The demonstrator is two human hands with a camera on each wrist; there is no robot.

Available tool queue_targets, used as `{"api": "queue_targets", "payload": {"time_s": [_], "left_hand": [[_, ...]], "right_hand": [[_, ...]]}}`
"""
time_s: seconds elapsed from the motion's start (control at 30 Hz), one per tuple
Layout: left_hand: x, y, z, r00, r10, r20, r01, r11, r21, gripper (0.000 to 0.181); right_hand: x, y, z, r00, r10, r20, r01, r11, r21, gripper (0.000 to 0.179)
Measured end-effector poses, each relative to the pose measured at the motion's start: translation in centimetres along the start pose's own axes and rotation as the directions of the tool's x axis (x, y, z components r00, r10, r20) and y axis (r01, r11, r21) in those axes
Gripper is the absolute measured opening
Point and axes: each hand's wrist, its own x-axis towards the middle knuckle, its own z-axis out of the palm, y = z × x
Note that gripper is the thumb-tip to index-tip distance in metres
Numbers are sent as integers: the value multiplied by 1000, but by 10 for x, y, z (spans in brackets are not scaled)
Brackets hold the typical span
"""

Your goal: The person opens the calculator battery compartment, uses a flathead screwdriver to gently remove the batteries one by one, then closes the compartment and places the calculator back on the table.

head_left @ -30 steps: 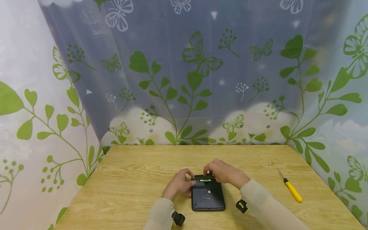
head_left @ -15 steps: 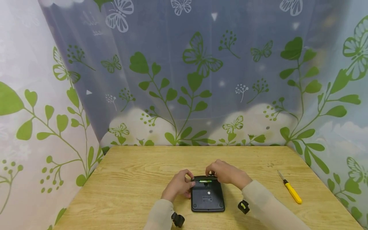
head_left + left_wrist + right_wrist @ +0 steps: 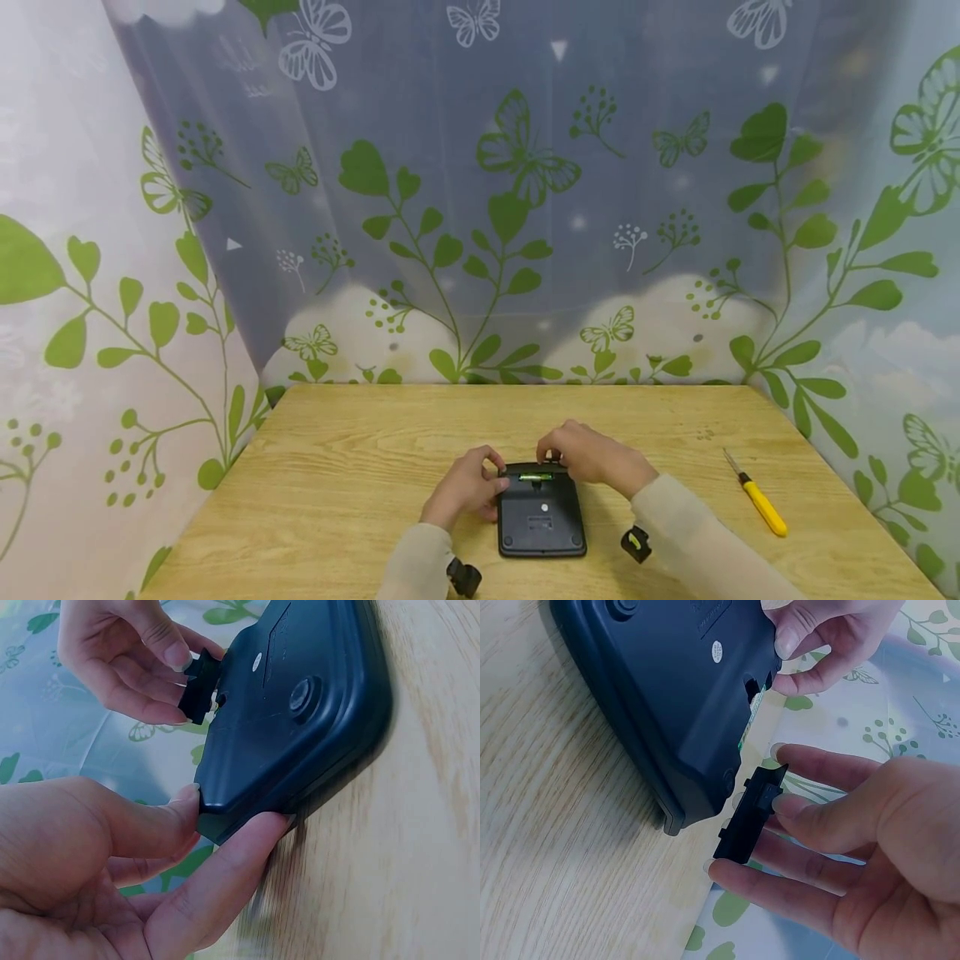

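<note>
In the head view we find the flat black plastic device [image 3: 525, 525] underside up on the pale wood-grain table [image 3: 337, 467], with a slim green-and-silver cylindrical battery [image 3: 536, 477] bare near its twelve o'clock edge. The battery's long axis there runs from nine to three o'clock.

The left hand [image 3: 467, 487] pinches the device's corner at about eleven o'clock, thumb just beside the battery's nine o'clock end. The right hand [image 3: 596, 454] holds a narrow black plastic cover with small tabs [image 3: 744, 821] between thumb and fingers, and its fingertips are the nearer to the battery, which lies at about seven o'clock from them.

We judge that everything turns on how the cover lines up with the battery's slot. In the right wrist view we see the cover's long axis point from one to seven o'clock, roughly parallel to the battery's exposed edge, with the battery at twelve o'clock from the cover and the device's body towards eleven. We cannot tell whether the cover touches the device's edge.
</note>
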Motion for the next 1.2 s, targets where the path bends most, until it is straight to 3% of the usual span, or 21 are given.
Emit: {"api": "queue_targets", "payload": {"time_s": [1.2], "left_hand": [[-1, 2, 1, 1000, 19, -5, -19, 1000, -18, 20]], "right_hand": [[-3, 7, 2, 999, -37, -15, 37, 999, 0, 44]]}}
